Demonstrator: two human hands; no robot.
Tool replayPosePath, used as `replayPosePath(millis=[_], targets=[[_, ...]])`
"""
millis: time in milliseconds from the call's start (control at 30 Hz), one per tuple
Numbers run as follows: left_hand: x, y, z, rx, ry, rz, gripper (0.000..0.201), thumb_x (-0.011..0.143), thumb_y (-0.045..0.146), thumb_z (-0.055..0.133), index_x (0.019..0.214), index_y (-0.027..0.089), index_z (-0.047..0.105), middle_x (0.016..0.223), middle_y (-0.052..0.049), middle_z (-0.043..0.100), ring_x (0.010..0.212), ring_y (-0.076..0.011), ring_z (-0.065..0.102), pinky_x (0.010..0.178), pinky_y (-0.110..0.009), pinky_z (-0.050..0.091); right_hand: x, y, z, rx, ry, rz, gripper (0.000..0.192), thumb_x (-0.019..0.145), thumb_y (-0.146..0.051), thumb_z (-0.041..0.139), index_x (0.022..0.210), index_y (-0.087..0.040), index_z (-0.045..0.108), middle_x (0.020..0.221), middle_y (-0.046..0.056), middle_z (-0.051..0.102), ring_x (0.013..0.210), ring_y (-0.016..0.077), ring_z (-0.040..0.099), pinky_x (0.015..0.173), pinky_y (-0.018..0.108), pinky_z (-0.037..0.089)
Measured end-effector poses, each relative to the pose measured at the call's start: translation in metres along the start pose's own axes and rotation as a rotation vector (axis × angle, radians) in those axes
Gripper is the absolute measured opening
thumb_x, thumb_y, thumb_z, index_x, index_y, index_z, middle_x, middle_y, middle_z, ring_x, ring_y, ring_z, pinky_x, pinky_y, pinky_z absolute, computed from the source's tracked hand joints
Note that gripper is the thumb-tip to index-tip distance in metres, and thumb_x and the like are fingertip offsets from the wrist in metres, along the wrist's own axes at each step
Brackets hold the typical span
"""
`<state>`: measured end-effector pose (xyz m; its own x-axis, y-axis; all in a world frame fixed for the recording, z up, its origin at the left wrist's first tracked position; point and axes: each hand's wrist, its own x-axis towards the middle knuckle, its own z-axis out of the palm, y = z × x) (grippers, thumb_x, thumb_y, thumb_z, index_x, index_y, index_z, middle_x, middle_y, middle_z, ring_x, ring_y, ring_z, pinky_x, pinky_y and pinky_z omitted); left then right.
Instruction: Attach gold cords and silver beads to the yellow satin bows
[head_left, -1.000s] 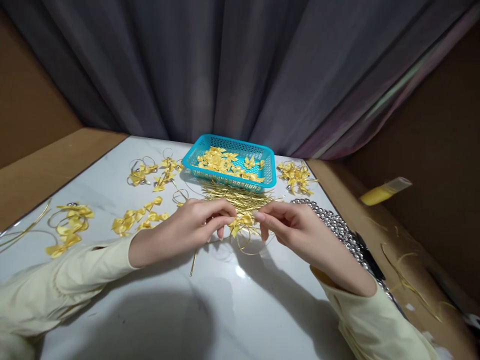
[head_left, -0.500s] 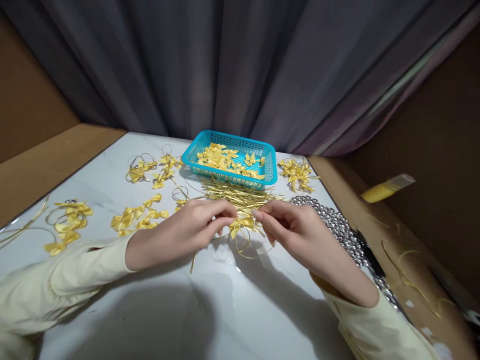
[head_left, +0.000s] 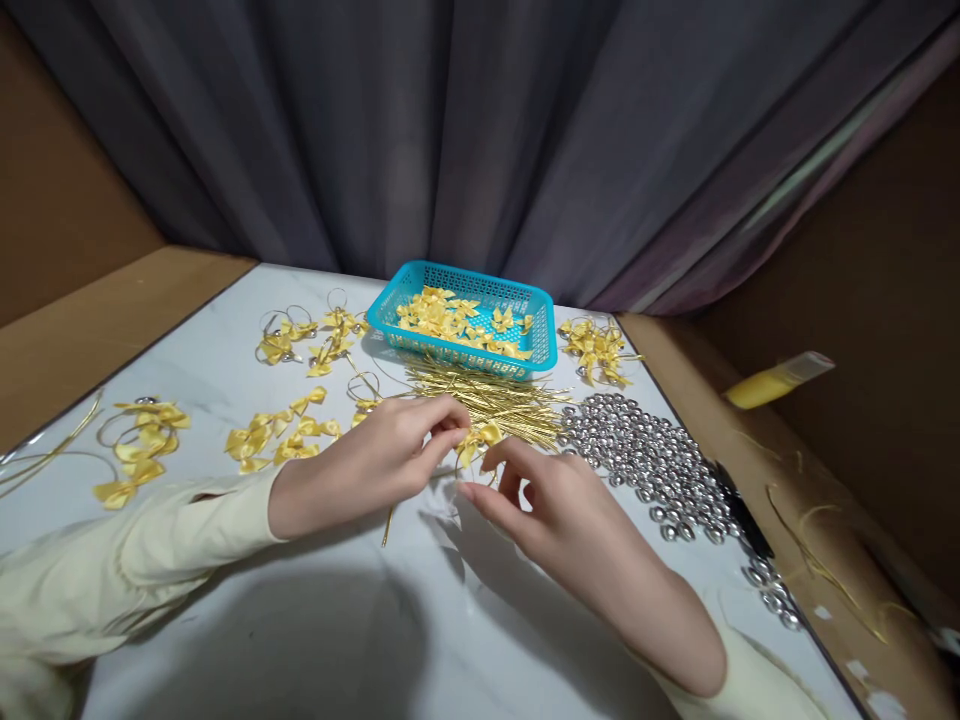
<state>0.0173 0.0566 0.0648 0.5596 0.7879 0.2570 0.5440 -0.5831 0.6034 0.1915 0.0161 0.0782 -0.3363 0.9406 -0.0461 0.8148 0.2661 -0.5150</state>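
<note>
White marble-look tabletop (head_left: 315,620), grey curtain (head_left: 450,130) behind, brown board walls at both sides. Left hand (head_left: 375,462): thumb and forefinger pinched together on a small yellow ribbon bow (head_left: 480,440), held just above the table at centre. Right hand (head_left: 559,515): fingers spread and loosely curled just beside the bow, below it; a grip on the thin gold cord under the bow cannot be made out. Behind the hands: bundle of gold cords (head_left: 487,395), then a teal basket (head_left: 540,345) containing loose bows. Silver bells (head_left: 652,460) heaped to the right. Finished bows with loops (head_left: 281,435) scattered left.
</note>
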Motion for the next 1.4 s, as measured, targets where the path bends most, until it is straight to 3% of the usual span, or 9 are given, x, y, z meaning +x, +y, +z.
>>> replayPosePath(millis=[133,267,433,633,900,1033,1167,1233,1400], targets=[[-0.001,0.001,0.001,-0.002,-0.009,-0.028,0.014,0.089,0.018,0.044,0.088,0.016,0.058,0.077,0.001,0.063,0.064,-0.0095,0.056,0.059,-0.02,0.039,0.004,0.003,0.017,-0.251,-0.041,0.044,0.02,0.084,-0.033,0.051,0.078,-0.015,0.058,0.056,0.004,0.059,0.046,0.0126,0.046,0.046,0.025,0.018],[-0.001,-0.004,0.003,0.027,0.018,-0.013,0.014,0.089,0.017,0.043,0.088,0.015,0.057,0.076,0.0,0.063,0.065,-0.0104,0.057,0.059,-0.02,0.039,0.003,0.004,0.02,-0.231,-0.125,-0.015,0.022,0.086,-0.025,0.046,0.071,-0.016,0.059,0.053,0.002,0.054,0.045,0.0102,0.04,0.046,0.025,0.017],[-0.001,-0.01,0.005,0.044,0.033,-0.008,0.015,0.09,0.018,0.042,0.09,0.015,0.057,0.077,0.0,0.063,0.066,-0.0108,0.057,0.059,-0.021,0.039,0.001,0.004,0.01,0.017,-0.089,-0.033,0.024,0.088,-0.029,0.046,0.075,-0.017,0.062,0.054,0.0,0.053,0.047,0.0089,0.041,0.048,0.023,0.024],[-0.001,-0.01,0.006,0.069,0.039,-0.003,0.015,0.089,0.018,0.043,0.09,0.015,0.057,0.074,0.001,0.062,0.062,-0.0101,0.055,0.057,-0.021,0.038,0.01,0.001,0.002,0.599,-0.271,0.148,0.016,0.079,-0.031,0.06,0.075,-0.015,0.06,0.045,-0.006,0.045,0.04,0.0055,0.037,0.04,0.017,0.027],[0.0,-0.009,0.007,0.091,0.048,0.014,0.015,0.089,0.019,0.042,0.089,0.016,0.057,0.074,0.001,0.063,0.059,-0.01,0.054,0.055,-0.021,0.038,0.015,0.008,-0.004,0.735,-0.113,0.135,0.024,0.079,-0.036,0.058,0.07,-0.015,0.059,0.051,-0.005,0.045,0.042,0.004,0.034,0.039,0.017,0.025],[-0.001,-0.009,0.006,0.104,0.053,0.002,0.016,0.09,0.02,0.042,0.091,0.016,0.057,0.074,0.001,0.062,0.059,-0.01,0.054,0.054,-0.021,0.037,0.015,0.009,-0.008,0.717,-0.097,0.211,0.024,0.081,-0.038,0.057,0.073,-0.015,0.059,0.044,-0.007,0.039,0.039,0.0042,0.031,0.038,0.017,0.022],[-0.002,-0.007,0.006,0.1,0.057,-0.005,0.014,0.088,0.018,0.044,0.09,0.016,0.057,0.073,0.001,0.062,0.059,-0.0098,0.054,0.054,-0.02,0.037,0.016,0.009,-0.005,0.7,-0.164,0.255,0.025,0.084,-0.036,0.053,0.083,-0.014,0.064,0.039,-0.007,0.043,0.031,0.0046,0.035,0.036,0.018,0.025],[-0.002,-0.006,0.006,0.086,0.057,-0.003,0.014,0.088,0.018,0.044,0.09,0.016,0.058,0.073,0.001,0.063,0.059,-0.01,0.054,0.055,-0.021,0.038,0.017,0.009,-0.001,0.653,-0.147,0.233,0.022,0.083,-0.033,0.054,0.085,-0.015,0.066,0.045,-0.005,0.05,0.031,0.0044,0.038,0.037,0.019,0.028],[-0.003,-0.005,0.006,0.053,0.044,-0.005,0.015,0.087,0.015,0.043,0.091,0.016,0.058,0.078,0.0,0.063,0.063,-0.0109,0.056,0.056,-0.021,0.039,0.02,0.011,0.015,0.513,0.074,0.159,0.019,0.072,-0.033,0.066,0.077,-0.014,0.064,0.071,0.001,0.064,0.045,0.0055,0.044,0.046,0.02,0.036]])
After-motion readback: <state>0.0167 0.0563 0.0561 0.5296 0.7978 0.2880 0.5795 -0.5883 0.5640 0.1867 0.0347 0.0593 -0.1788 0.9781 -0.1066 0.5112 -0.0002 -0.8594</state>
